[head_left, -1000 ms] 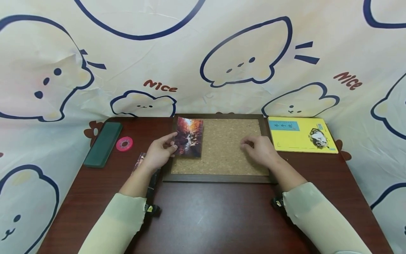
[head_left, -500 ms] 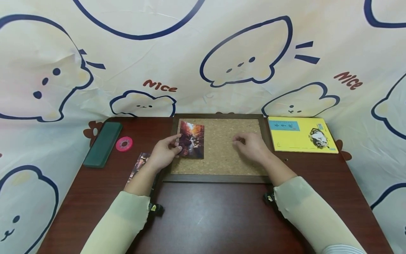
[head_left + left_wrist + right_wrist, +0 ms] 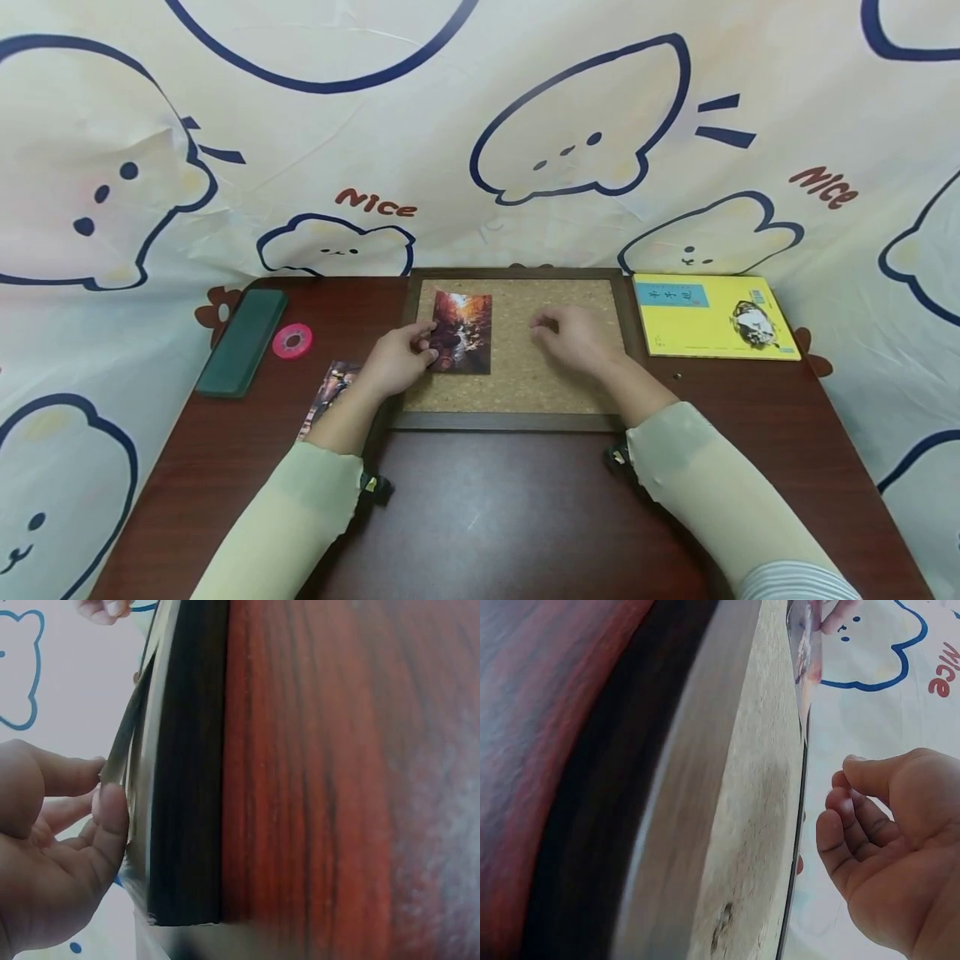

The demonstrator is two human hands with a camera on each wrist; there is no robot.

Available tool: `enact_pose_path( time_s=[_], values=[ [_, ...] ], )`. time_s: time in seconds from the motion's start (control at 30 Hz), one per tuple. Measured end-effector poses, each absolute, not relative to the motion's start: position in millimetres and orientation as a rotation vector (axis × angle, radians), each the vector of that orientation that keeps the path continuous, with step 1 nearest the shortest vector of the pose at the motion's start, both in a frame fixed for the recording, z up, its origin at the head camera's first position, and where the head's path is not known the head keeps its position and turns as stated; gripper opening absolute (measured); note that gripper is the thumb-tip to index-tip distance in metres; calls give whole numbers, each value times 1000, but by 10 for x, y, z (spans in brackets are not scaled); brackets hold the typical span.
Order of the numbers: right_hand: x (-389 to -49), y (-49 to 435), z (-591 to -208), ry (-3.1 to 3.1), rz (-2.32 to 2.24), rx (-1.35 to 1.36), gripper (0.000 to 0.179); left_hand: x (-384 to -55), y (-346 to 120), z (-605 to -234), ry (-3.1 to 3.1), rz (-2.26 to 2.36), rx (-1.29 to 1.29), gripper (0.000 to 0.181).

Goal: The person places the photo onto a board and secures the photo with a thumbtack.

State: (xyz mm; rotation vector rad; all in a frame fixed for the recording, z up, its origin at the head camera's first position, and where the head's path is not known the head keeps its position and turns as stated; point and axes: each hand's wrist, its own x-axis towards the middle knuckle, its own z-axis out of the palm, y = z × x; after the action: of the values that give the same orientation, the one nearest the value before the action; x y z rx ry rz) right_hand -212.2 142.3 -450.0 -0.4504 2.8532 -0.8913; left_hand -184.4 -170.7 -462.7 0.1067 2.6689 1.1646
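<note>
My left hand [image 3: 400, 358] pinches a glossy picture card [image 3: 468, 333] by its left edge, thumb in front. The card, an autumn-coloured stream scene, overlaps the left part of a framed cork board [image 3: 517, 387]. In the left wrist view the card [image 3: 124, 739] slants against the board's face, its held edge standing off from it. My right hand [image 3: 576, 337] hovers before the board's right half, thumb and forefinger together and other fingers curled; I cannot tell whether something small sits between the tips. The right wrist view shows that hand [image 3: 892, 840] apart from the board.
A second picture card [image 3: 330, 387] lies by my left forearm. Further left are a pink ring-shaped roll [image 3: 292, 341] and a dark green case [image 3: 243, 342]. A yellow book [image 3: 708, 321] is right of the board, with a tiny brass-coloured piece [image 3: 677, 377] below it.
My left hand has carried the card slightly right and down over the cork. My right hand has moved left, closer to the card.
</note>
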Motion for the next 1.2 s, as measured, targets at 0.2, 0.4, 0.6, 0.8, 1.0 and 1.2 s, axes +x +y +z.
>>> enact_pose_path(
  time_s=[0.2, 0.4, 0.6, 0.8, 1.0, 1.2],
  values=[
    [-2209, 1313, -4496, 2809, -981, -481, 15, -1878, -1661, -4661, 2715, 1080, 115, 50],
    [-2303, 1176, -4493, 2796, -1013, -493, 16, -1882, -1662, -4660, 2748, 1024, 129, 46],
    [-2392, 1052, -4485, 2729, -1076, -422, 18, -1879, -1659, -4683, 2763, 993, 127, 47],
    [-2506, 916, -4505, 2663, -1152, -386, 16, -1881, -1616, -4733, 2801, 982, 130, 47],
    [-2578, 771, -4496, 2636, -1179, -441, 12, -1878, -1619, -4721, 2831, 941, 150, 43],
    [-2654, 701, -4502, 2727, -1113, -479, 10, -1885, -1626, -4715, 2808, 933, 160, 44]
  ],
)
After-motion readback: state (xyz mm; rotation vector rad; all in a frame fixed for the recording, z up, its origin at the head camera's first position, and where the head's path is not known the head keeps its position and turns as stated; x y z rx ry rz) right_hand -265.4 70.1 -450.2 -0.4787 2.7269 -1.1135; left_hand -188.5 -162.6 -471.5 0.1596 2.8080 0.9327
